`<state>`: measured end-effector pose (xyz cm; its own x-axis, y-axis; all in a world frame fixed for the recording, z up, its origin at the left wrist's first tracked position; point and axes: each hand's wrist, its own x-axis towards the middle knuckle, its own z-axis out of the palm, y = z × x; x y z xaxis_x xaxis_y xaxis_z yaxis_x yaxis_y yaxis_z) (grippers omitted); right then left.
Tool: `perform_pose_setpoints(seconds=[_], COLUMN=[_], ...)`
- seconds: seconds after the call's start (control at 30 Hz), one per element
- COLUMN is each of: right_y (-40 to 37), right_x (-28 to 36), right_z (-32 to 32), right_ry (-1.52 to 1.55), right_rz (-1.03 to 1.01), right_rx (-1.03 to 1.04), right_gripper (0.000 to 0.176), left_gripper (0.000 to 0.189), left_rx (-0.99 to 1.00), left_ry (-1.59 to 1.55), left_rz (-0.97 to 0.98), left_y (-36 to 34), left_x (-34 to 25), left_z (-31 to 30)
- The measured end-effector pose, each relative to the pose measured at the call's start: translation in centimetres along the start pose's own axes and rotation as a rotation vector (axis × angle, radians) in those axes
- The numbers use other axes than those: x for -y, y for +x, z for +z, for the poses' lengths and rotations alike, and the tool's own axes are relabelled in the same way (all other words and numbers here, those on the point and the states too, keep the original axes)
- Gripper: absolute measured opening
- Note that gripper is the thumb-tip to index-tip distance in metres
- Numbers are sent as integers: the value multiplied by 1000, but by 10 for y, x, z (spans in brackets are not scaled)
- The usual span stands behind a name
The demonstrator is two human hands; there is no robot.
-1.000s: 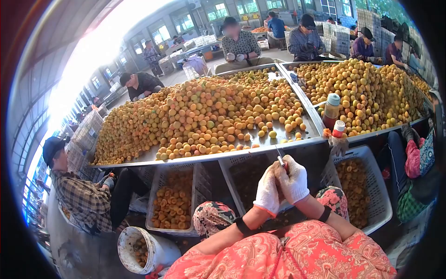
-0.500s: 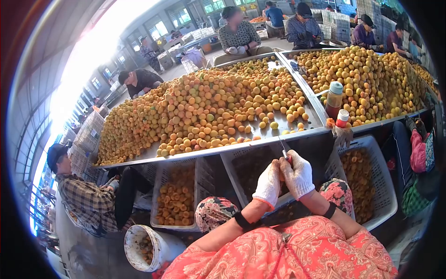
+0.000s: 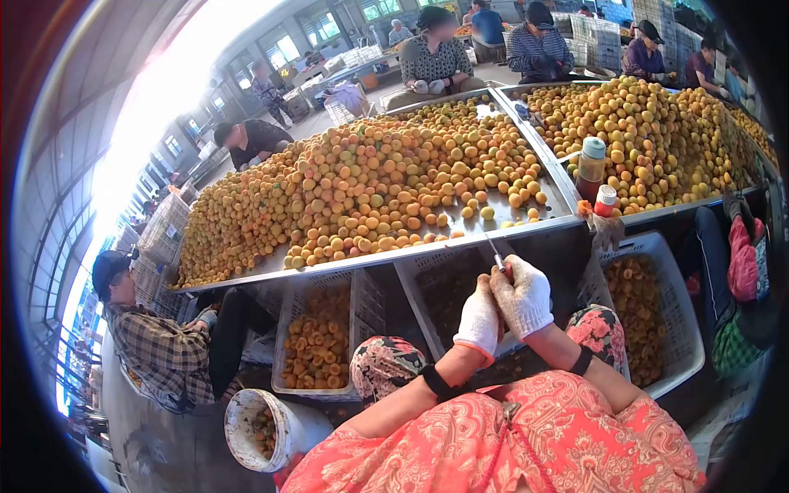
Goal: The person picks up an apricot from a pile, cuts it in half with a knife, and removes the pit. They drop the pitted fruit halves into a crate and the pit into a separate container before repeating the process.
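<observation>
jutting past the fingers (image 3: 505, 289) of the right hand (image 3: 525, 301) — a knife (image 3: 500, 263)

holding a knife (image 3: 499, 260) in the gloved right hand (image 3: 523, 301), resting that hand against the gloved left hand (image 3: 478, 319); facing a metal table (image 3: 559, 204) heaped with orange fruit (image 3: 386, 181), near a crate (image 3: 413, 302).

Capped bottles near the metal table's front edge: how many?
2: tall, translucent, grey-green-capped bottle by the round orange fruit; short, white-capped red bottle nearer the camera. Others may be hidden.
</observation>
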<state>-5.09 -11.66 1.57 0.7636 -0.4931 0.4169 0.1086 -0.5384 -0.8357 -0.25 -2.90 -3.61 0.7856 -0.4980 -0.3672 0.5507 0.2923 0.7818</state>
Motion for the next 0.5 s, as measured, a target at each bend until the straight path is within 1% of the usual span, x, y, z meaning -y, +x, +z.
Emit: perform_pose_setpoints(seconds=[0.03, 0.07, 0.1, 0.17, 0.2, 0.23, 0.3, 0.33, 0.37, 0.43, 0.5], right_y=[-1, -2, -4, -6, -7, -8, -7, -6, -6, -5, -4], right_x=[1, -1, -1, -1, 0, -2, -5, -9, -11, -15, -23], right_z=[-1, 0, 0, -2, -3, -3, -3, -3, -4, -6, -6], right_ry=[-45, -49, -50, -76, -70, -72, -49, -59, -61, -85, -99], right_rz=[-88, -114, -110, -156, -149, -135, -265, -298, -288, -322, -349], right_rx=[-3, 10, 14, 22, 40, 44, -7, 4, 7, 64, 87], right_gripper=[15, 15, 15, 16, 17, 17, 13, 14, 14, 15, 16], left_gripper=[44, 51, 51, 55, 55, 55, 46, 46, 46, 46, 47], left_rx=[-43, 6, 2, -81, -92, -98, -117, -128, -132, -203, -205], left_ry=[-179, -248, -251, -220, -206, -206, -197, -201, -201, -225, -191], left_rz=[-91, -148, -152, -304, -339, -352, -343, -357, -367, -439, -481], left_y=[-1, -7, -18, -32, -29, -31, -38, -29, -30, -34, -28], left_x=[0, -1, -7, -16, -13, -14, -18, -10, -10, -15, -7], left_z=[4, 7, 12, 24, 21, 22, 28, 21, 24, 35, 26])
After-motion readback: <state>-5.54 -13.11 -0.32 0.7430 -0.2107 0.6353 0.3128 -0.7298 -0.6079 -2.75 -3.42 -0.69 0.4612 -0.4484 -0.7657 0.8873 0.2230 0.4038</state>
